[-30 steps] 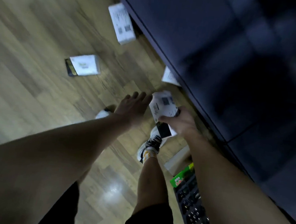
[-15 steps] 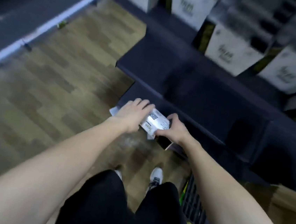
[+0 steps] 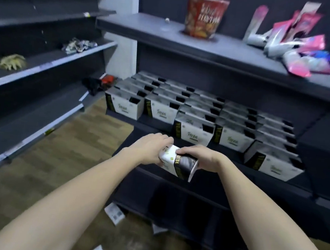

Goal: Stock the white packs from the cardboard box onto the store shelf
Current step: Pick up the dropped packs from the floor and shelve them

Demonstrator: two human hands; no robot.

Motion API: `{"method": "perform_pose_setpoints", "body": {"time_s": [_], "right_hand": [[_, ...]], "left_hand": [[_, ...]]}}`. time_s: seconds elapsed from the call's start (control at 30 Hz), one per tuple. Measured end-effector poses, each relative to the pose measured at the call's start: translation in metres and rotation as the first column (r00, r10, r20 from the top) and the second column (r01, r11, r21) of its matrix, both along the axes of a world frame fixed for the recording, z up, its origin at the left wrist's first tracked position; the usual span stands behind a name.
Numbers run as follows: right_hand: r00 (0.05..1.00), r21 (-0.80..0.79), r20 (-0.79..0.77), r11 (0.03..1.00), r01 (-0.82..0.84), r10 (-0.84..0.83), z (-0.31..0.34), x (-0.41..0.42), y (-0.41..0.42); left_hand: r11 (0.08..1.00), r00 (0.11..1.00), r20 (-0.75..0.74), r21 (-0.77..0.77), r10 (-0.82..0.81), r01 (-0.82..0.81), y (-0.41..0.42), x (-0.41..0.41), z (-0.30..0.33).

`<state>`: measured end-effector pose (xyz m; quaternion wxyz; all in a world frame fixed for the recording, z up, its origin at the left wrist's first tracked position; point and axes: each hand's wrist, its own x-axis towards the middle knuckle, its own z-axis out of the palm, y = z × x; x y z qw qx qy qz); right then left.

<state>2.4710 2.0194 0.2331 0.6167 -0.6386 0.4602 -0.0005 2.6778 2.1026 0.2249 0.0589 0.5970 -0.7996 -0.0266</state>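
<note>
- Fingers point(image 3: 186, 150) of the right hand point(image 3: 205, 158) curl over the top of a white pack point(image 3: 176, 163).
- Left hand point(image 3: 151, 148) grips the pack's left end.
- Pack held tilted just before the front edge of the store shelf point(image 3: 156, 122).
- Rows of white packs point(image 3: 232, 119) fill the shelf; its front left corner is bare.
- Loose pack point(image 3: 114, 213) on the floor.

White pack point(image 3: 178, 163) with black panel and green print; dark grey shelf point(image 3: 209, 46); red patterned cup point(image 3: 204, 15); pink pouches point(image 3: 298, 45); brown wood-grain floor point(image 3: 59, 154)
</note>
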Motion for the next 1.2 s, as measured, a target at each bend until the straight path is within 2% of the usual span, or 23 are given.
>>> {"method": "perform_pose_setpoints", "body": {"time_s": [0.1, 0.23, 0.3, 0.53, 0.67, 0.8, 1.1, 1.2], "right_hand": [[1.000, -0.073, 0.027, 0.997, -0.001, 0.003, 0.024, 0.007, -0.009], [0.993, -0.269, 0.073, 0.957, 0.105, -0.088, 0.050, 0.029, -0.027], [0.993, -0.346, 0.085, 0.932, 0.106, -0.082, 0.061, 0.039, -0.036], [0.999, -0.465, 0.044, 0.885, 0.039, -0.021, 0.078, 0.061, -0.085], [1.000, -0.485, 0.029, 0.875, 0.010, 0.005, 0.080, 0.075, -0.114], [0.998, -0.523, 0.061, 0.851, 0.035, -0.004, 0.078, 0.085, -0.141], [0.996, -0.550, -0.013, 0.831, -0.085, 0.093, 0.068, 0.097, -0.172], [0.997, -0.538, -0.019, 0.840, -0.072, 0.073, 0.070, 0.101, -0.173]], "left_hand": [[0.999, 0.997, -0.074, -0.006, 0.035, -0.035, -0.008, 0.007, 0.022], [0.991, 0.982, -0.136, 0.039, 0.130, -0.126, -0.017, 0.029, 0.041], [0.983, 0.974, -0.141, 0.063, 0.179, -0.171, -0.024, 0.042, 0.048], [0.958, 0.959, -0.043, 0.072, 0.282, -0.278, -0.065, 0.078, 0.068], [0.944, 0.939, 0.126, 0.039, 0.320, -0.327, -0.088, 0.085, 0.064], [0.936, 0.922, 0.187, 0.023, 0.340, -0.350, -0.114, 0.086, 0.053], [0.849, 0.880, -0.101, 0.332, 0.464, -0.410, -0.131, 0.105, 0.068], [0.848, 0.833, -0.239, 0.336, 0.498, -0.411, -0.131, 0.116, 0.085]]}}
